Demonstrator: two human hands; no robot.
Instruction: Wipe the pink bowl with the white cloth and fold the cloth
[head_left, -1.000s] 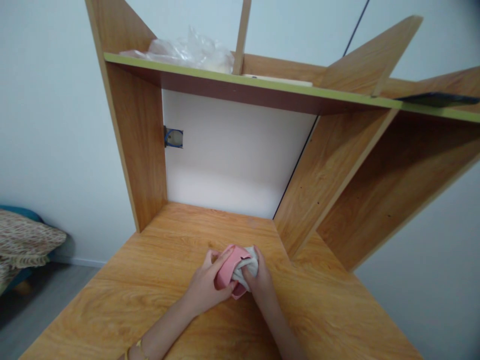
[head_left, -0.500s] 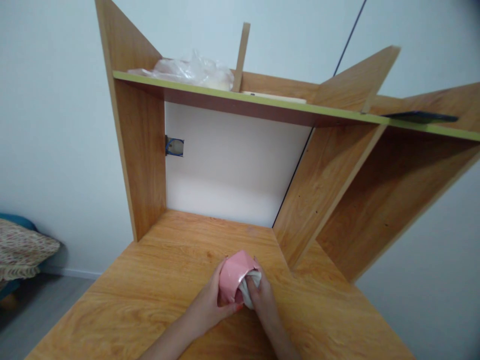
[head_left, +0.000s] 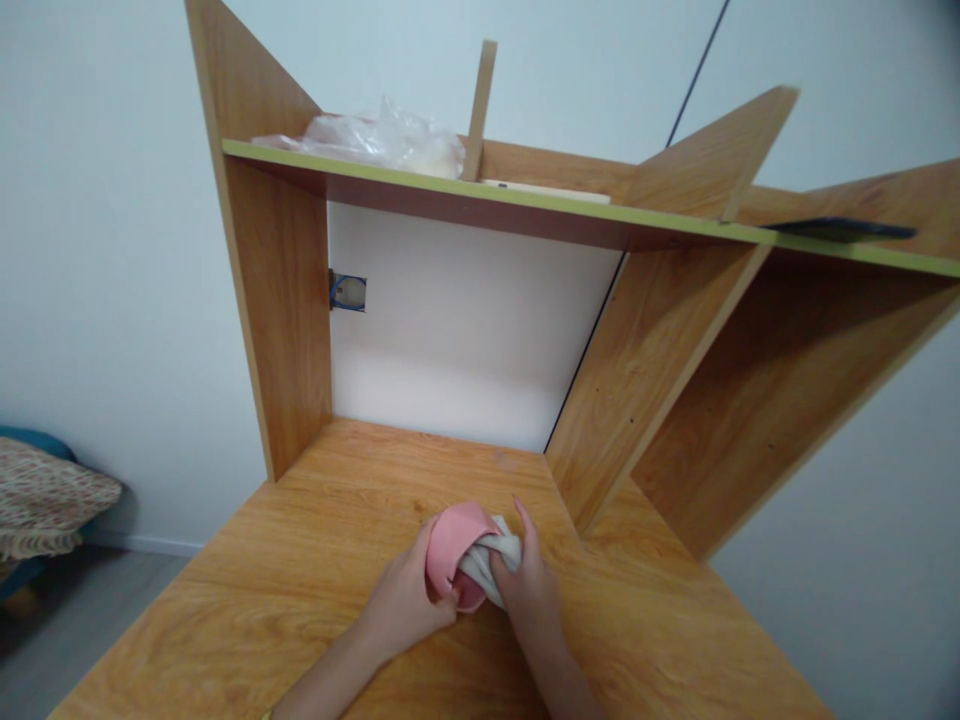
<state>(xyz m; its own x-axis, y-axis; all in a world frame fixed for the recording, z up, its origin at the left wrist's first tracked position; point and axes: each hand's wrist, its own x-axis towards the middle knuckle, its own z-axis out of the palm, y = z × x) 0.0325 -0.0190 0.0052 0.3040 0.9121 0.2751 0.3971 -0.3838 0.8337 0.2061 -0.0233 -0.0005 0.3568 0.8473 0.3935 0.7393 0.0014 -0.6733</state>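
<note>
Over the wooden desk, my left hand (head_left: 401, 605) is closed around the left side of a pink, glossy, hollow bowl (head_left: 455, 535). The bowl is tilted, its mouth turned toward me and to the right. My right hand (head_left: 531, 598) pinches a crumpled whitish-grey cloth (head_left: 487, 558) between thumb and fingers. Part of the cloth lies over the bowl's rim and reaches into its mouth. The forefinger of my right hand points up, away from the bowl. The bowl's underside and far side are hidden.
The wooden desk (head_left: 315, 560) carries a shelf unit with upright side panels (head_left: 274, 320). On the upper shelf lie a clear plastic bag (head_left: 390, 140), a flat pale item (head_left: 551, 191) and a dark flat item (head_left: 844, 231). A patterned cloth (head_left: 49, 495) covers furniture at the left.
The bowl has turned and shifted slightly left in my left hand. My right hand has drawn a little away from it, the forefinger lifted, and more of the cloth shows.
</note>
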